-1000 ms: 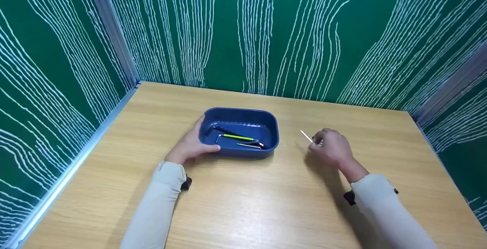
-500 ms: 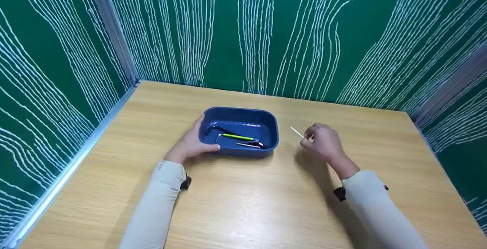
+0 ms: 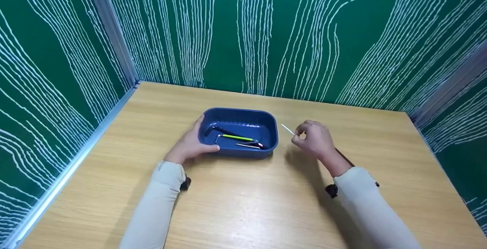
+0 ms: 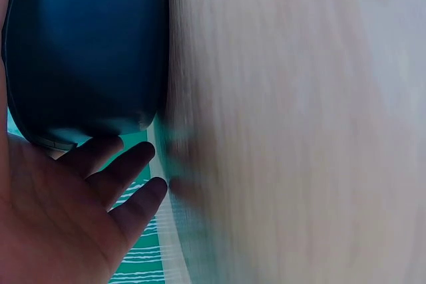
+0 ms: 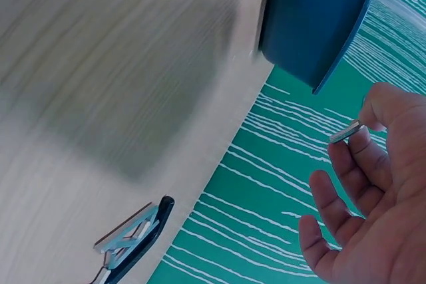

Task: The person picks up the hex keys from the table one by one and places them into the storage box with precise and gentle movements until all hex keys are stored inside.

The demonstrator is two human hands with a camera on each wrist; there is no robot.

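Note:
A dark blue plastic bin (image 3: 243, 116) stands on the wooden table. My left hand (image 3: 188, 142) grips its left end, thumb on the front rim and fingers round the far side. In the left wrist view, several fingers reach beyond the bin's wall (image 4: 86, 51). Inside lie a yellow-green hex key (image 3: 236, 137) with a bent silver end, a black L-shaped key (image 3: 224, 129) and a thin metal rod (image 3: 247, 145). Just right of the bin, my right hand (image 3: 315, 138) pinches a thin silver rod (image 3: 287, 129) between thumb and index finger; its exact kind cannot be told.
Behind my right wrist, a dark-handled folding tool (image 5: 136, 237) lies on the table (image 3: 243, 207); the head view shows only a sliver. Green panels (image 3: 224, 32) with white wavy lines enclose the table's back and sides.
My right hand has moved left toward the bin, carrying the thin silver rod, and has uncovered a dark edge behind the wrist. The left hand and bin have stayed put.

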